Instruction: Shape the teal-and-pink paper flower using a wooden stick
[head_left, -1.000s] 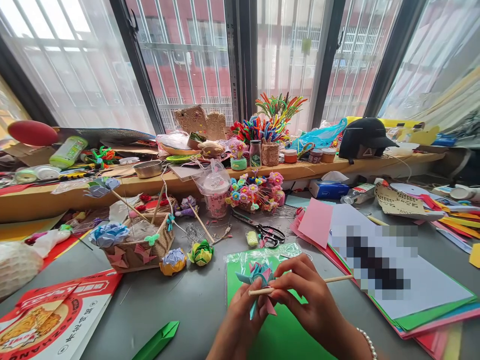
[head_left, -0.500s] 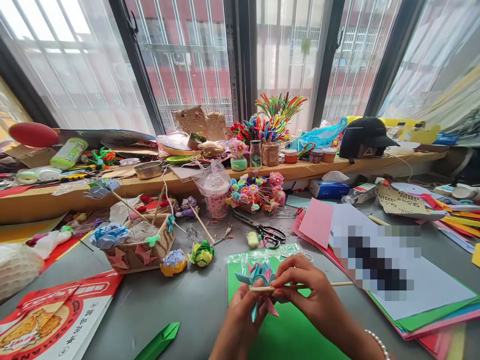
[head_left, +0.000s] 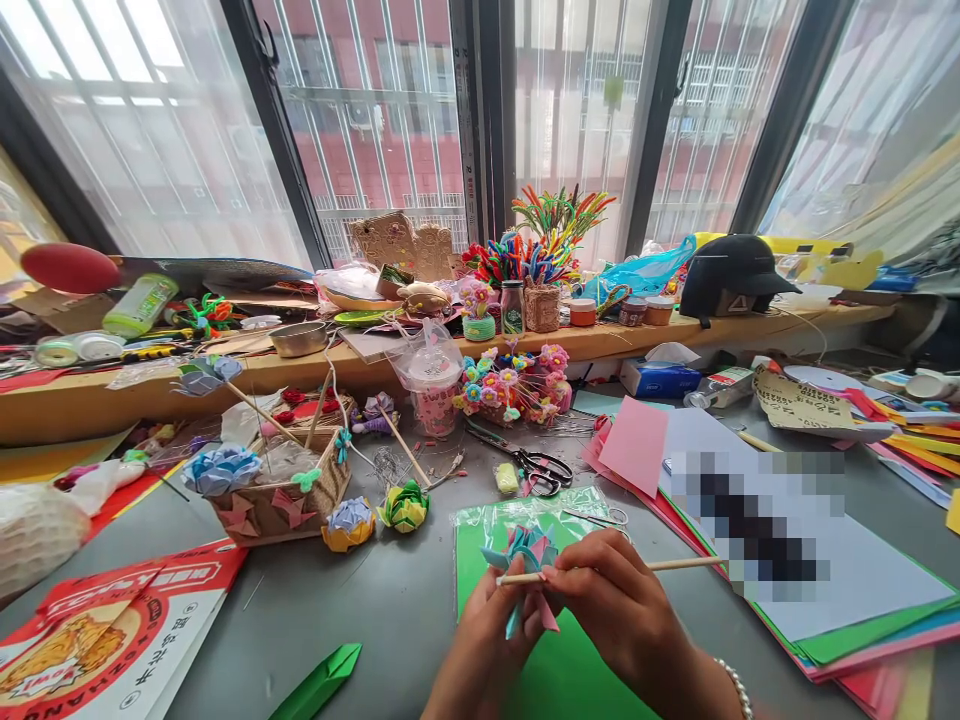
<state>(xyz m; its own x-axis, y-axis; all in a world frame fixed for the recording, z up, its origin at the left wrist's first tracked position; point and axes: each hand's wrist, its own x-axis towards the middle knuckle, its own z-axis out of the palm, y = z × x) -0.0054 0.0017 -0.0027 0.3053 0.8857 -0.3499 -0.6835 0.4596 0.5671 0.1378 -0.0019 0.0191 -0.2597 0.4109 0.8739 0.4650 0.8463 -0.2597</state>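
A paper flower (head_left: 529, 545) with blue and pink petals is gripped in my left hand (head_left: 491, 625), fingers closed round its underside. My right hand (head_left: 619, 590) is closed on a thin wooden stick (head_left: 684, 564), whose near end crosses the front of the flower by my left thumb. The stick's other end points right, towards the paper stack. Both hands are over green paper (head_left: 585, 670) in a clear sleeve. How far the stick touches the petals is hidden by my fingers.
Black-handled scissors (head_left: 544, 470) lie beyond the hands. Finished paper flowers (head_left: 405, 507) and a cardboard box (head_left: 281, 505) stand to the left. A folded green paper piece (head_left: 319, 685) lies near the front edge. Stacked coloured sheets (head_left: 885, 590) lie at right.
The stick has tilted, its right end rising slightly and reaching further right. My right hand has turned and lowered a little; the flower has shifted slightly in my left hand.
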